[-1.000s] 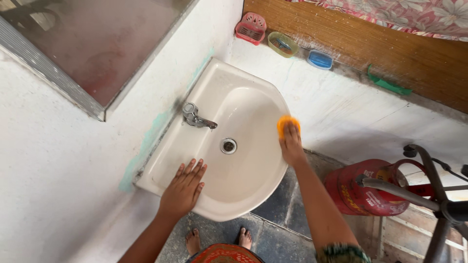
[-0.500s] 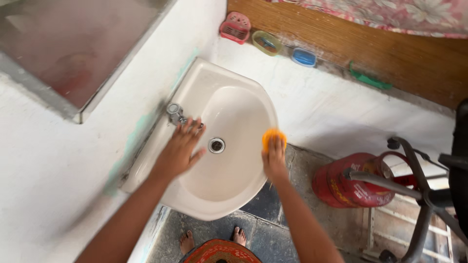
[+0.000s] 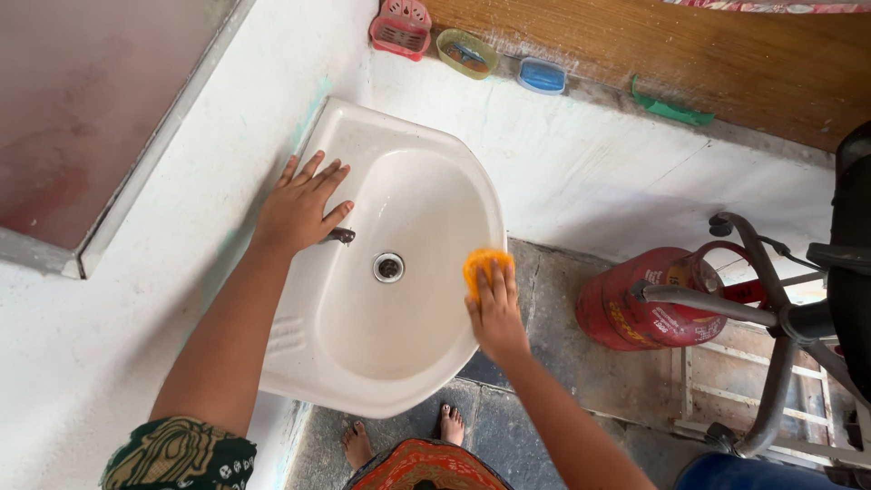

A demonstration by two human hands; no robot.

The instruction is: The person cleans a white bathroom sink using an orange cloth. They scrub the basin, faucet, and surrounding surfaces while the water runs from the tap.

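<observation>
A cream wash basin point(image 3: 408, 186) is fixed to a white wall, with a drain point(image 3: 388, 267) in its bowl. My left hand point(image 3: 299, 207) lies over the metal tap point(image 3: 340, 236), whose spout tip shows under my fingers; whether the hand grips the tap is unclear. My right hand point(image 3: 494, 308) presses an orange scrub pad point(image 3: 481, 263) against the basin's right rim.
A red gas cylinder point(image 3: 649, 304) lies on the floor to the right, beside a chair base point(image 3: 771, 318). A pink soap holder point(image 3: 399, 29), a green dish point(image 3: 465, 54) and a blue dish point(image 3: 543, 76) sit on the ledge behind. A mirror point(image 3: 82, 100) hangs left. My bare feet point(image 3: 404, 436) stand below the basin.
My left hand moved from the basin's front left rim up onto the tap. My right hand slid the orange pad down along the right rim. The view shifted.
</observation>
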